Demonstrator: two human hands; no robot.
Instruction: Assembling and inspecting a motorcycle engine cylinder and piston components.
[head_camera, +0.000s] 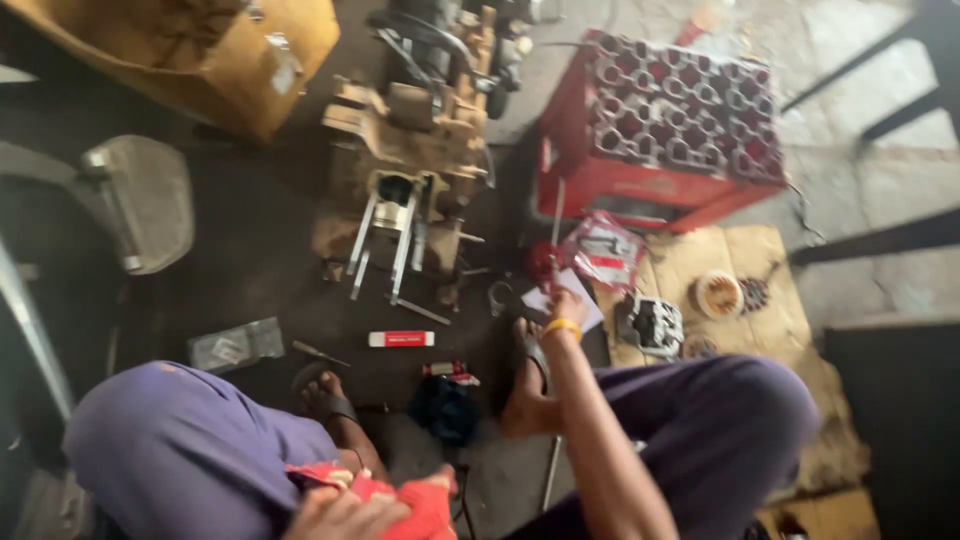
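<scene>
My left hand (345, 515) is low in the frame, between my knees, closed on a red cloth (425, 505). My right hand (567, 303) reaches forward past my foot; a yellow band circles its wrist. Its fingers rest on a white paper packet (590, 312) on the floor. Just beyond it stands a red-handled tool (545, 260) with a thin metal shaft. Blur hides whether the fingers grip the packet. A clear plastic packet with a red label (602, 250) lies right behind the hand.
A dirty engine block (410, 150) with long studs sits ahead on the dark floor. A red bottle crate (660, 120) stands at right, with a metal cylinder part (655, 325) and a round tin (718, 293) on a cardboard sheet (750, 260) in front of it. A small white-and-red box (400, 339) lies near my left foot.
</scene>
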